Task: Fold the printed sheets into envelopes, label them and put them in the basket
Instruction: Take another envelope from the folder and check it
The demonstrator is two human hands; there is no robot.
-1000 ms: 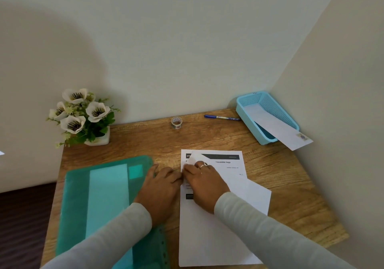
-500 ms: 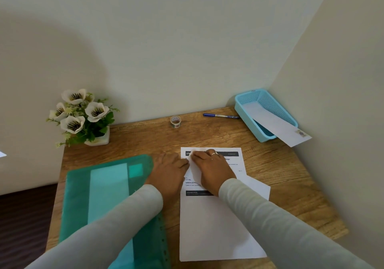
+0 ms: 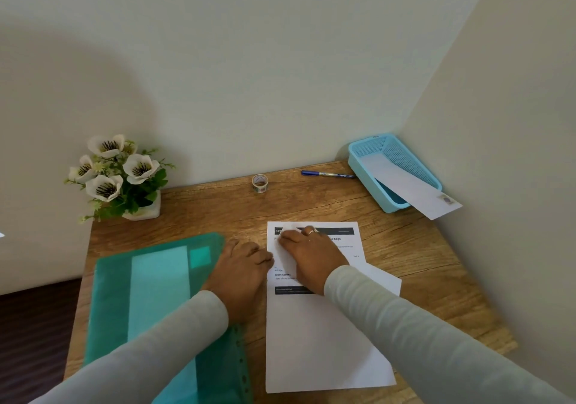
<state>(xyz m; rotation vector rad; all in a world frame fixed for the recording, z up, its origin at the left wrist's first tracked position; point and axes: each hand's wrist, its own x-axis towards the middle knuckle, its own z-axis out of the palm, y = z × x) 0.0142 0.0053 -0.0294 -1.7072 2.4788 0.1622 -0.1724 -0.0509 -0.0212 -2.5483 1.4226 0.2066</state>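
A printed sheet [image 3: 327,341] lies on the wooden desk [image 3: 405,247], with a second white sheet [image 3: 385,280] showing from under its right side. A flap of the printed sheet is turned over towards the top left corner, its white back up. My right hand [image 3: 314,254] presses this flap down with its fingertips near the black header bar. At the sheet's left edge my left hand [image 3: 243,269] rests, fingers touching the paper. The blue basket [image 3: 367,154] stands at the back right and holds a labelled white envelope [image 3: 405,185] that sticks out over its rim.
A blue pen [image 3: 324,173] and a small tape roll [image 3: 260,183] lie near the back wall. A green plastic folder [image 3: 149,294] with paper inside covers the desk's left part. White flowers in a pot [image 3: 121,176] stand at the back left. Walls close off the back and right.
My right hand has slid the turned-over flap up the sheet towards its top left corner. My left hand followed along the left edge.
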